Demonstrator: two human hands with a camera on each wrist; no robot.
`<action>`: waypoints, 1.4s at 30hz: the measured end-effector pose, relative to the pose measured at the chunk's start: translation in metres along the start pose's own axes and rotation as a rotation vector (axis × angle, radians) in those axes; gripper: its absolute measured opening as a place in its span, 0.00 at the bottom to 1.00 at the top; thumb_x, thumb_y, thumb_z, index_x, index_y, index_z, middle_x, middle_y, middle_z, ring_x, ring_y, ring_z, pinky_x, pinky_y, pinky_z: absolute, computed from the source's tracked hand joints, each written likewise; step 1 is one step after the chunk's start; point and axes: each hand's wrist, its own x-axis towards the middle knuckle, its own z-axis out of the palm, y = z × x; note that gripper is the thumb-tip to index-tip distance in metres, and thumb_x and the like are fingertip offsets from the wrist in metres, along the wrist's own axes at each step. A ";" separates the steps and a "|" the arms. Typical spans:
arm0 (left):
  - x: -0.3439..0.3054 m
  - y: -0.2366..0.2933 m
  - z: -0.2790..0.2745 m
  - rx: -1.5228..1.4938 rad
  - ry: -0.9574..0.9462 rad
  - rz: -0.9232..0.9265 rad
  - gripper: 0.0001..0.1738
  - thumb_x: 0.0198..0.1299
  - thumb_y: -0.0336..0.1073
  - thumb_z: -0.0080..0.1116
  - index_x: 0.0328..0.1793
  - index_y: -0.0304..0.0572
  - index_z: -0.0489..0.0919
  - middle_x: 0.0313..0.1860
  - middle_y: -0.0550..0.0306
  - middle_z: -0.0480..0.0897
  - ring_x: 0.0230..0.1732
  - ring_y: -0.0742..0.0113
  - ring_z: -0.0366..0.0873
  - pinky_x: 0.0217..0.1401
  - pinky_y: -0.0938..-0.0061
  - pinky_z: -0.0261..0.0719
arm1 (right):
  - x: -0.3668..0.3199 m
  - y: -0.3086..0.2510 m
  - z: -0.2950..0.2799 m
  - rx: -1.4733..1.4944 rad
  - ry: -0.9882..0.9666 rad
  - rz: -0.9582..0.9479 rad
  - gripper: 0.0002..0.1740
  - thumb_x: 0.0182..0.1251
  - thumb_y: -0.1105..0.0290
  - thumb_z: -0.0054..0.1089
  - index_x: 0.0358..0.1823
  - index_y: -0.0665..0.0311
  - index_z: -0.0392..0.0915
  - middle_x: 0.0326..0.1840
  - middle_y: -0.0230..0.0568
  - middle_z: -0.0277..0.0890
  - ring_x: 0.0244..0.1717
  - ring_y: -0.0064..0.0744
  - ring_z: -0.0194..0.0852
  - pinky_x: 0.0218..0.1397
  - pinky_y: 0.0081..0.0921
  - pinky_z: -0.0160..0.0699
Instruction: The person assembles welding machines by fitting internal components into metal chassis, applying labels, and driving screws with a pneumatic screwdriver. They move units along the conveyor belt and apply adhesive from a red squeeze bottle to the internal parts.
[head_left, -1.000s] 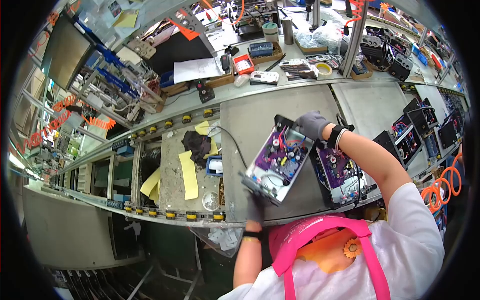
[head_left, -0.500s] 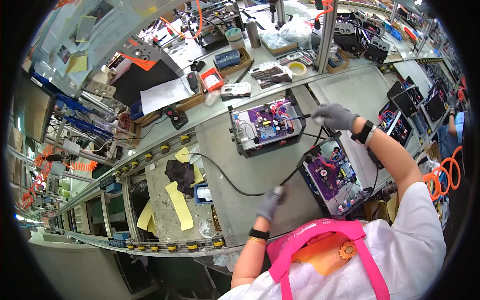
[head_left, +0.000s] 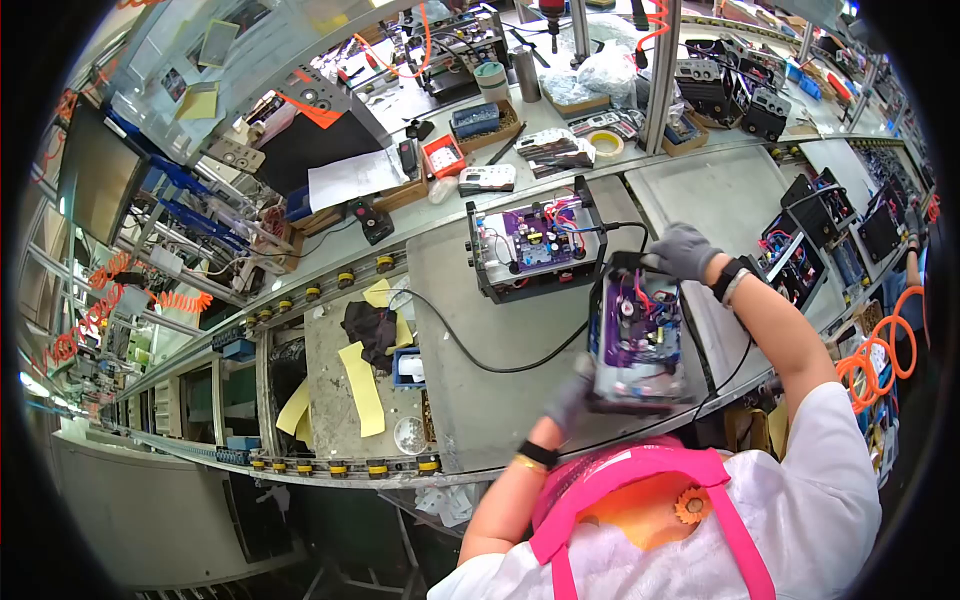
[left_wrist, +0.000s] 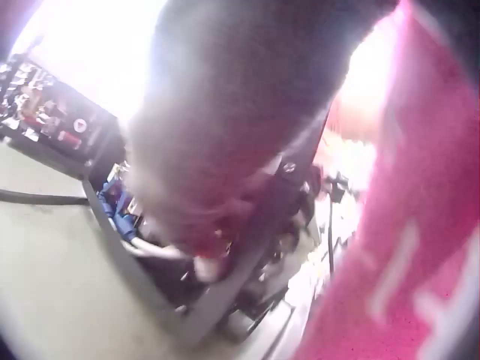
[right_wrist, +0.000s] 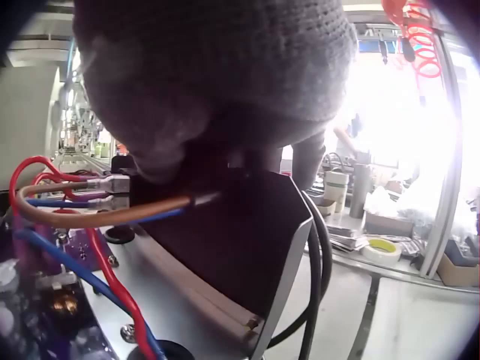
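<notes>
An open electronics chassis (head_left: 640,335) with a purple circuit board and black end panels is held between both gloved hands near the belt's front edge, slightly blurred. My right hand (head_left: 686,252) grips its far end panel (right_wrist: 225,240), fingers over the top edge beside red, blue and brown wires. At the near left corner, my left hand (head_left: 572,393) holds the other end; in the left wrist view the glove (left_wrist: 232,112) covers much of the panel. A second open chassis (head_left: 535,240) with a purple board stands farther back, a black cord at its right end.
A black cable (head_left: 470,362) curves over the grey board on the conveyor. Left of it lie yellow strips (head_left: 362,390) and a dark cloth (head_left: 368,335). More black chassis (head_left: 795,250) stand to the right. Boxes, tape (head_left: 606,143) and front plates line the back shelf.
The first chassis was set down at the back after being tilted in both hands. Both hands then moved to the second chassis, which has turned more upright in view and shifted left.
</notes>
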 end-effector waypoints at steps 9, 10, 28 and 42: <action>-0.045 0.025 -0.152 -0.085 0.672 0.604 0.26 0.67 0.55 0.46 0.56 0.42 0.77 0.49 0.51 0.82 0.50 0.60 0.79 0.55 0.68 0.73 | -0.039 -0.030 0.033 0.667 0.090 0.238 0.25 0.70 0.51 0.46 0.33 0.68 0.77 0.22 0.52 0.73 0.25 0.47 0.72 0.33 0.38 0.69; -0.043 0.005 -0.153 -0.134 0.638 0.530 0.26 0.68 0.54 0.46 0.56 0.40 0.76 0.47 0.51 0.83 0.48 0.62 0.80 0.53 0.69 0.74 | -0.041 -0.022 0.039 0.703 0.016 0.242 0.26 0.70 0.49 0.46 0.37 0.70 0.77 0.24 0.47 0.75 0.26 0.37 0.72 0.34 0.32 0.70; -0.028 -0.022 -0.044 1.181 1.065 0.560 0.43 0.45 0.49 0.67 0.65 0.34 0.65 0.50 0.42 0.71 0.49 0.46 0.72 0.55 0.59 0.72 | -0.078 0.009 0.113 1.368 0.214 0.465 0.34 0.74 0.44 0.33 0.47 0.67 0.81 0.38 0.37 0.82 0.39 0.24 0.77 0.48 0.22 0.70; -0.022 -0.015 -0.045 1.287 1.042 0.616 0.40 0.45 0.47 0.64 0.60 0.27 0.67 0.47 0.42 0.72 0.47 0.46 0.72 0.50 0.58 0.73 | -0.061 0.027 0.178 1.297 0.272 0.540 0.22 0.74 0.54 0.44 0.47 0.65 0.79 0.40 0.31 0.78 0.42 0.20 0.70 0.51 0.22 0.67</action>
